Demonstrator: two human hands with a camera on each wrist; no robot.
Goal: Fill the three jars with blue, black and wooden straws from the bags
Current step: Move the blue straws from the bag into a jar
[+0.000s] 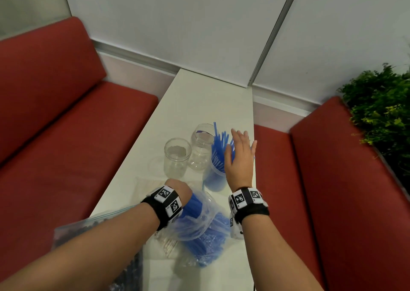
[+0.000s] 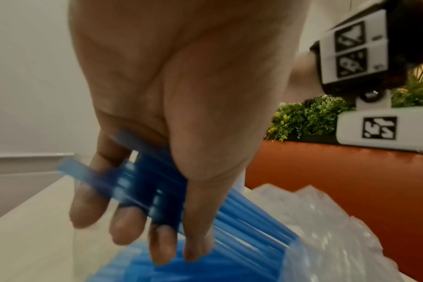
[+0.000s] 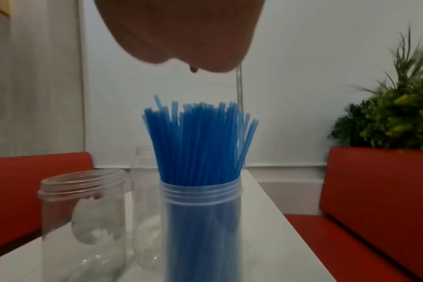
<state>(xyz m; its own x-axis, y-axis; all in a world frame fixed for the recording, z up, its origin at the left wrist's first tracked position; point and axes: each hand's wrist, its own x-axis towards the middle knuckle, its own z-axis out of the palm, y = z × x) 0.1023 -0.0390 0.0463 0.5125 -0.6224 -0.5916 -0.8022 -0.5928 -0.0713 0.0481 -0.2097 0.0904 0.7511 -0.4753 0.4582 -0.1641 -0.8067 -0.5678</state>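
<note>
Your left hand (image 2: pixel 172 118) curls its fingers round a bundle of blue straws (image 2: pixel 143 183) at the mouth of the clear bag (image 1: pixel 199 224); only the left wrist view shows that grip. Your right hand (image 1: pixel 240 157) is flat, fingers spread, over the upright straws in the right jar (image 3: pixel 202 229), touching nothing as far as the wrist view shows. Two empty jars (image 1: pixel 177 157) stand left of it on the white table (image 1: pixel 199 100), between red benches (image 1: pixel 66 113).

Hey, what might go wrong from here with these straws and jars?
1. The full jar stands near the table edge; the open right hand beside its straws could tip it.
2. The left hand grips a splayed bunch of blue straws; some may slip.
3. The two empty jars stand close and could topple.
</note>
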